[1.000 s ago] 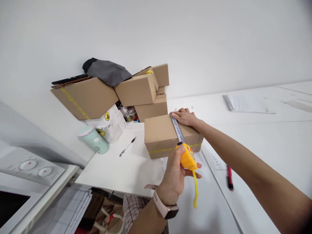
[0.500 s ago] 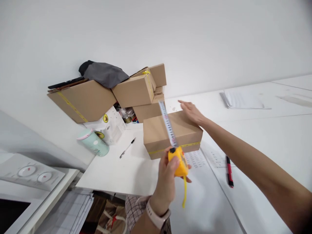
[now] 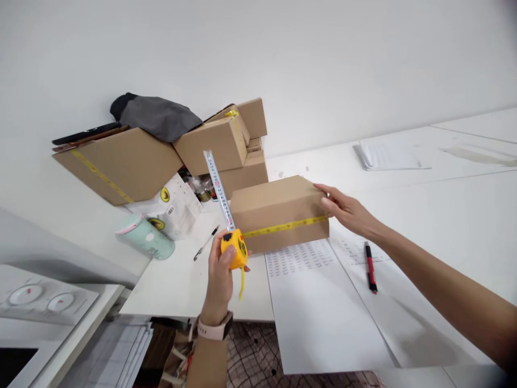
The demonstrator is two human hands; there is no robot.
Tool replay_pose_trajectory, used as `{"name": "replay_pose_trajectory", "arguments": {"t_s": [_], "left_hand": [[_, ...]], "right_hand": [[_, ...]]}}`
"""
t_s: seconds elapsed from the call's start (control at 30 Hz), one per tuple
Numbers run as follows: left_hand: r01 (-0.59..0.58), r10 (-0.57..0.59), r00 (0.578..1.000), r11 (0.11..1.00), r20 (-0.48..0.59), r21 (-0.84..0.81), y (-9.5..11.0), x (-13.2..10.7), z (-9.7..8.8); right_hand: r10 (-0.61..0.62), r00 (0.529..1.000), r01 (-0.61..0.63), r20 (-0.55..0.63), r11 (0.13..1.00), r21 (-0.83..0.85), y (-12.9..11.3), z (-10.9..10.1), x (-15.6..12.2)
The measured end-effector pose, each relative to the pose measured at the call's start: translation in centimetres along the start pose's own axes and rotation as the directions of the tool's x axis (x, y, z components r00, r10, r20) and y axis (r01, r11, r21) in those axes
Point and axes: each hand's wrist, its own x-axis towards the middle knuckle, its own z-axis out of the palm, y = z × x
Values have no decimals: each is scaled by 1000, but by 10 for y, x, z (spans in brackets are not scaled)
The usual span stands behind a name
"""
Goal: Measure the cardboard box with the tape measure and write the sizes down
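Observation:
My left hand (image 3: pixel 218 283) is wrapped round a yellow tape measure (image 3: pixel 235 250). Its metal blade (image 3: pixel 219 189) sticks out upward past the left end of a closed cardboard box (image 3: pixel 278 207). A yellow strap hangs from the tape's case. At the box's right end, my right hand (image 3: pixel 350 211) grips the edge, with thumb and fingers on the cardboard. Yellow tape runs along the front of this box, which stands on the white table (image 3: pixel 189 291) at the back of a printed sheet (image 3: pixel 319 307).
Stacked cardboard boxes (image 3: pixel 210 145) stand against the wall, a grey cloth (image 3: pixel 161 116) on top. A mint-green bottle (image 3: pixel 147 237) and a black-and-white pen (image 3: pixel 205 242) are at left. A red-and-black pen (image 3: pixel 370 268) lies on paper at right; stacked papers (image 3: pixel 390 155) lie behind.
The tape measure has moved left with my left hand, from over the box to beside its left end. My right hand has shifted from the box's top to its right end. The box has turned slightly.

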Motion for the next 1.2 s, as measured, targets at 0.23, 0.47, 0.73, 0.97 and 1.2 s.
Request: {"name": "replay_pose_trajectory", "arguments": {"t_s": [0.23, 0.47, 0.73, 0.97, 1.2], "left_hand": [[-62, 58, 997, 995, 50, 80, 43, 29, 22], [-37, 37, 999, 997, 13, 71, 41, 64, 20], [-132, 132, 991, 987, 7, 88, 32, 57, 41], [177, -152, 941, 983, 304, -55, -29, -6, 76], [303, -258, 918, 947, 302, -110, -59, -15, 87]], "right_hand": [[-21, 990, 11, -139, 997, -72, -33, -9, 46], [-16, 983, 6, -182, 998, -56, -23, 5, 82], [-178, 961, 119, -212, 957, -265, -25, 14, 127], [-314, 946, 242, -86, 855, -459, -26, 33, 141], [-406, 913, 293, -49, 733, -614, -25, 42, 137]]}}
